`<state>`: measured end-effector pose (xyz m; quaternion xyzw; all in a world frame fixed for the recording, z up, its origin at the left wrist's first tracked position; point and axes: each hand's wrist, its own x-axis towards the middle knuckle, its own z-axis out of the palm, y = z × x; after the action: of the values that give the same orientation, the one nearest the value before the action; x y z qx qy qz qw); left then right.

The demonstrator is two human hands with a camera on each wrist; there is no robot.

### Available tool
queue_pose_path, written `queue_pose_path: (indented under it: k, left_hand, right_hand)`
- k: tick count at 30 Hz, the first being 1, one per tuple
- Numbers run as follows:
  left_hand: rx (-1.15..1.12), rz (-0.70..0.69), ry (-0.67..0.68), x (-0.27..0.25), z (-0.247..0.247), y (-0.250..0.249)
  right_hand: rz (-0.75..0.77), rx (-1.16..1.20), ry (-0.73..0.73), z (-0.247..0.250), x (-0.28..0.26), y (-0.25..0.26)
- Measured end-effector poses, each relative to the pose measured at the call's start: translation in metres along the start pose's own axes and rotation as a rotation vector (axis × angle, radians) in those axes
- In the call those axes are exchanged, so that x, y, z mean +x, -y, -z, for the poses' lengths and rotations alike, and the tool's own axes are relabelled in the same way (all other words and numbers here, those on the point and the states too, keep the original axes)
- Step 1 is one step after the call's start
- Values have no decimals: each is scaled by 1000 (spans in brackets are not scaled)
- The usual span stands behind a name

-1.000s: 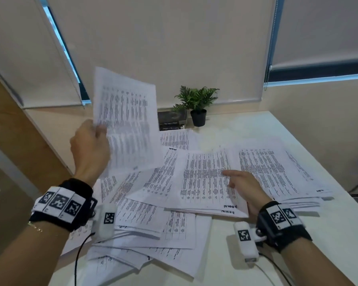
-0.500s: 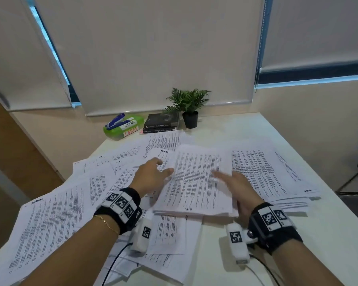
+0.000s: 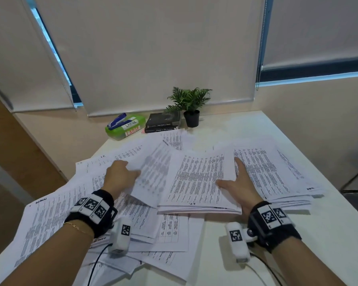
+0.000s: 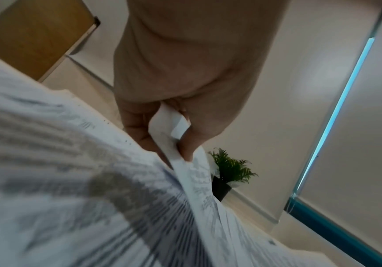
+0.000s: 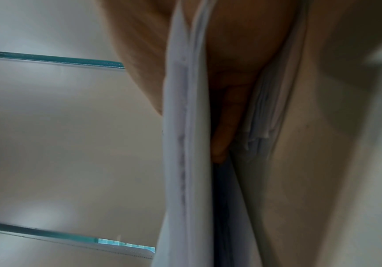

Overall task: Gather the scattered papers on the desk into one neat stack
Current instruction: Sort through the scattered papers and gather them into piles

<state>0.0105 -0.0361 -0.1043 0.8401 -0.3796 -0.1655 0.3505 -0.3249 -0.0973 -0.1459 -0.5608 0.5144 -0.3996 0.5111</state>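
Frankly, my right wrist view gives me little: it is blurred, pressed close against paper edges, with one finger [image 5: 225, 126] wedged between two bundles of sheets. The left wrist view is smeared too, and the print on the sheets there cannot be read. On the head view the text on every page is too small to make out; only a bold "I.T." heading shows on a far sheet.

My left hand [image 3: 120, 178] has its grip pinched on the edge of a loose sheet [image 3: 153, 174], thumb and fingers [image 4: 185, 144] squeezing the crumpled corner, the page lifted and tilted toward the middle stack [image 3: 198, 182]. My right hand [image 3: 241, 186] lies flat with fingers extended along the right edge of that stack, thumb resting on its top page, grip released rather than clenched. The stack sits between my two hands, on top of other scattered papers [image 3: 56, 213] that fan out over the counter [image 3: 329, 234] to the left, front and right.

At the back, a green box [image 3: 125, 127] carries two labels reading "LARGE", with a blue stapler [image 3: 117, 121] on top. Beside it lie two dark books [image 3: 162, 122], spine titles illegible, and a small potted plant [image 3: 190, 106].
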Motion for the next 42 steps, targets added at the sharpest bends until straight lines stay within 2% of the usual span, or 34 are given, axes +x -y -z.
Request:
queue_pose_path:
  k: [4,6,8,10,14,17,19,21,23,26,28,30,33,36,39,42]
  left_hand:
    - [-266,-130,-304,4,31,-18]
    - [-481,-148,-389,-1,42,-31]
    - [-639,-153,-346,-9,45,-43]
    - [-681,-147,-245,-17,36,-48]
    - [-563,-99,30,-39,-1,-50]
    - [-366,-30,302,-54,-23,-49]
    - [-229,-51,398,-55,-29,-44]
    - [-160,-75,394,-48,-24,-35]
    - [-53,-99,315,-37,-11,-25]
    - [319,-79,198,-22,19,-1]
    - [464,-22,216,-12,35,17]
    - [476,35,267,-8,42,32]
    - [376,96,272,-7,42,46]
    - [277,106,260,-9,40,45]
    - [413,84,231,-14,39,40]
    - [358,63,221,-14,36,41]
  right_hand:
    - [52,33,46,1,-3,3]
    - [59,-43,51,-1,-3,1]
    - [38,-54,36,-2,-3,1]
    - [17,0,57,-4,-5,5]
    - [-43,-51,85,-2,-10,20]
    - [-175,94,102,-2,-8,21]
    - [-179,118,104,-2,-7,20]
    - [-131,103,95,-1,-7,19]
    - [-108,100,100,-1,-8,20]
    - [-146,118,89,-3,-8,23]
    - [-132,69,88,-3,-8,22]
    - [-109,9,93,-3,-6,16]
    - [-107,-38,84,-5,-5,7]
    - [-121,-72,86,-5,-7,12]
    - [-101,-102,97,-2,-8,13]
    - [-84,-55,111,-1,-8,11]
